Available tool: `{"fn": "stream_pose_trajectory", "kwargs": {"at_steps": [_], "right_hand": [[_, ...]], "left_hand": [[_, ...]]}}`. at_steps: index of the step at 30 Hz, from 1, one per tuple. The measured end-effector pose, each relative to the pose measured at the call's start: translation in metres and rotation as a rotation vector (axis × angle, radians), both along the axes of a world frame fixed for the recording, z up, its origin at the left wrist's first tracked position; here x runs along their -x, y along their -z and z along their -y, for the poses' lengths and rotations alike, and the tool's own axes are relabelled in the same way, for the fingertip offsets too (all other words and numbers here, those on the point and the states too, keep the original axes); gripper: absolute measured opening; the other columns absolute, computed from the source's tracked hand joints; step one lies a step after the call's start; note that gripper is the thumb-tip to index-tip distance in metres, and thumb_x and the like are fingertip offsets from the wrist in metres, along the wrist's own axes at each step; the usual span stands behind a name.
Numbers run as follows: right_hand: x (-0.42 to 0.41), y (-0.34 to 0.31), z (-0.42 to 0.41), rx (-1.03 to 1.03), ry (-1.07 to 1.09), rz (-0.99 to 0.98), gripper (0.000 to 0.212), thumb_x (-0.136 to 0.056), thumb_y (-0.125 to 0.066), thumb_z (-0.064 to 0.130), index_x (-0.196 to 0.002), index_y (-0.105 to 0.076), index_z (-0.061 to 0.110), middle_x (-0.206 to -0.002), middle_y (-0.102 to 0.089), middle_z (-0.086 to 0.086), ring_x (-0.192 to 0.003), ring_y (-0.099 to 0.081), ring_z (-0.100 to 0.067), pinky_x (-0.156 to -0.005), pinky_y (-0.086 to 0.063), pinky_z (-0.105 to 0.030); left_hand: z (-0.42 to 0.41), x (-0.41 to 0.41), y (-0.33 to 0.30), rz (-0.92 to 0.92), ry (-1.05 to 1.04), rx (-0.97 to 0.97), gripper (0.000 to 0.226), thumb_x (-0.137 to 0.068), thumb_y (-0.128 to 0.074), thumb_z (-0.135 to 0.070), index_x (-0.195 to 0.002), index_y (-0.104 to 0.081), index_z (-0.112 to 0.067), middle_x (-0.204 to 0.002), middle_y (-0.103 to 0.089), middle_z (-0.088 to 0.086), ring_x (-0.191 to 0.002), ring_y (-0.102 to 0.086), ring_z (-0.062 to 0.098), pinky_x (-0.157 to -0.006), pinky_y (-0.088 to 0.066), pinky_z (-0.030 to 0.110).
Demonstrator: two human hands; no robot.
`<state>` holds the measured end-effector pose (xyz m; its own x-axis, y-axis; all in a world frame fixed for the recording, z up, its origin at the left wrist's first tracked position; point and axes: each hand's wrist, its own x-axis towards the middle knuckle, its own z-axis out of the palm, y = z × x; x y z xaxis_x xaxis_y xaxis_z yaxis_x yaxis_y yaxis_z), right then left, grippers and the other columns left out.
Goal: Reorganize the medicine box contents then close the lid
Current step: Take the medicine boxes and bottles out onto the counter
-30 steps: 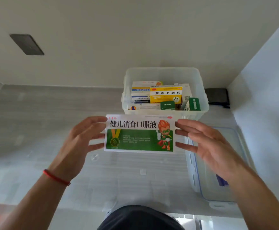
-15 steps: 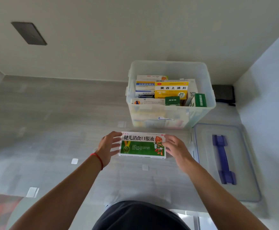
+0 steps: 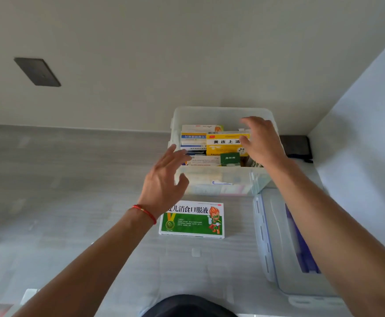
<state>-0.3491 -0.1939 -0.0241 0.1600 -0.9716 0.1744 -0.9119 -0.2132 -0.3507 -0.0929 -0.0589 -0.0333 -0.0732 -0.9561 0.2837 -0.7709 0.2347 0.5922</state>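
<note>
A clear plastic medicine box (image 3: 223, 115) stands open against the wall, packed with several cartons. A yellow carton (image 3: 223, 144) lies on top, a small green carton (image 3: 230, 158) in front of it. My right hand (image 3: 261, 139) hovers over the box with spread fingers at the yellow carton's right end; whether it touches is unclear. My left hand (image 3: 165, 177) is raised at the box's front left corner, fingers straight, holding nothing. A green and white carton (image 3: 192, 221) lies flat on the counter before the box.
The box's clear lid (image 3: 278, 248) with a blue handle lies on the counter to the right, partly under my right forearm. A white side wall closes the right. A dark object (image 3: 298, 146) sits in the back right corner. Grey counter stretches left.
Both hands let go of the green and white carton, which now lies on the counter. They rose and moved forward to the medicine box.
</note>
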Motion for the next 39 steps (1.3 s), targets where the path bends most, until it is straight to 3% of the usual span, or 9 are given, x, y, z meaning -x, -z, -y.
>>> {"fn": "stream_pose_trajectory", "kwargs": {"at_steps": [4, 13, 19, 22, 26, 31, 34, 37, 39], "right_hand": [[-0.003, 0.025, 0.022, -0.167, -0.039, -0.254, 0.052, -0.097, -0.065, 0.021, -0.146, -0.048, 0.023, -0.139, -0.056, -0.007, -0.128, -0.046, -0.032, -0.101, -0.04, -0.052], [0.011, -0.012, -0.003, 0.055, -0.062, 0.204, 0.036, -0.094, -0.063, 0.0, -0.129, -0.064, 0.011, -0.123, -0.055, -0.012, -0.113, -0.059, -0.026, -0.095, -0.044, -0.025], [0.02, -0.059, -0.074, -0.228, -0.298, 0.516, 0.042, -0.09, -0.071, 0.028, -0.129, -0.064, 0.038, -0.121, -0.068, 0.017, -0.108, -0.067, -0.003, -0.087, -0.055, -0.017], [0.008, -0.035, -0.112, -0.521, -0.405, 0.48, 0.042, -0.095, -0.07, 0.031, -0.135, -0.063, 0.031, -0.123, -0.067, 0.024, -0.108, -0.067, 0.002, -0.084, -0.057, -0.016], [-0.018, 0.031, -0.144, -0.626, -0.284, 0.446, 0.038, -0.098, -0.067, 0.021, -0.136, -0.063, 0.018, -0.124, -0.069, 0.003, -0.101, -0.07, -0.006, -0.083, -0.059, -0.022], [-0.028, 0.091, -0.163, -0.678, -0.12, 0.454, 0.036, -0.1, -0.061, 0.022, -0.135, -0.059, 0.021, -0.127, -0.068, 0.004, -0.106, -0.069, -0.01, -0.072, -0.052, -0.009], [-0.026, 0.112, -0.169, -0.749, -0.079, 0.294, 0.045, -0.098, -0.06, 0.024, -0.142, -0.054, 0.018, -0.139, -0.062, -0.003, -0.119, -0.064, -0.019, -0.091, -0.053, -0.028], [-0.025, 0.127, -0.177, -0.802, -0.032, 0.21, 0.052, -0.097, -0.061, 0.024, -0.147, -0.047, 0.015, -0.136, -0.059, -0.01, -0.116, -0.062, -0.022, -0.094, -0.054, -0.035], [-0.027, 0.133, -0.183, -0.846, -0.013, 0.283, 0.052, -0.097, -0.062, 0.021, -0.146, -0.045, 0.014, -0.132, -0.064, -0.006, -0.107, -0.066, -0.019, -0.085, -0.056, -0.031]], "left_hand": [[-0.005, -0.007, 0.015, 0.072, 0.117, -0.121, 0.065, -0.078, -0.057, 0.008, -0.139, -0.055, -0.013, -0.15, -0.052, 0.002, -0.154, -0.02, 0.018, -0.12, -0.032, 0.051], [-0.002, -0.009, 0.005, -0.103, 0.092, -0.205, 0.062, -0.083, -0.06, 0.003, -0.14, -0.055, -0.02, -0.15, -0.048, -0.011, -0.151, -0.021, 0.004, -0.119, -0.03, 0.029], [-0.036, 0.001, -0.015, -0.455, -0.05, -0.024, 0.043, -0.09, -0.071, -0.03, -0.131, -0.06, -0.021, -0.126, -0.066, -0.008, -0.112, -0.065, 0.014, -0.088, -0.057, 0.023], [-0.057, -0.005, -0.003, -0.699, 0.054, -0.343, 0.045, -0.093, -0.067, -0.036, -0.134, -0.056, -0.019, -0.116, -0.072, 0.007, -0.097, -0.072, 0.027, -0.076, -0.061, 0.036], [-0.078, -0.01, 0.045, -0.841, -0.216, -0.633, 0.033, -0.095, -0.063, -0.004, -0.128, -0.058, -0.001, -0.102, -0.074, 0.024, -0.071, -0.069, 0.031, -0.072, -0.06, 0.041], [-0.076, -0.027, 0.095, -0.826, -0.455, -0.709, 0.033, -0.095, -0.064, -0.002, -0.128, -0.061, -0.004, -0.105, -0.072, 0.025, -0.068, -0.07, 0.029, -0.077, -0.064, 0.041], [-0.068, -0.037, 0.115, -0.763, -0.561, -0.761, 0.034, -0.096, -0.064, -0.009, -0.129, -0.059, -0.006, -0.113, -0.068, 0.024, -0.073, -0.071, 0.033, -0.08, -0.063, 0.042], [-0.065, -0.039, 0.124, -0.442, -0.606, -0.804, 0.034, -0.092, -0.065, -0.027, -0.125, -0.061, -0.019, -0.108, -0.068, 0.014, -0.061, -0.071, 0.024, -0.052, -0.054, 0.014], [-0.063, -0.036, 0.125, -0.318, -0.589, -0.845, 0.038, -0.09, -0.063, -0.035, -0.127, -0.06, -0.025, -0.11, -0.067, 0.013, -0.065, -0.07, 0.024, -0.042, -0.048, 0.015]]}}
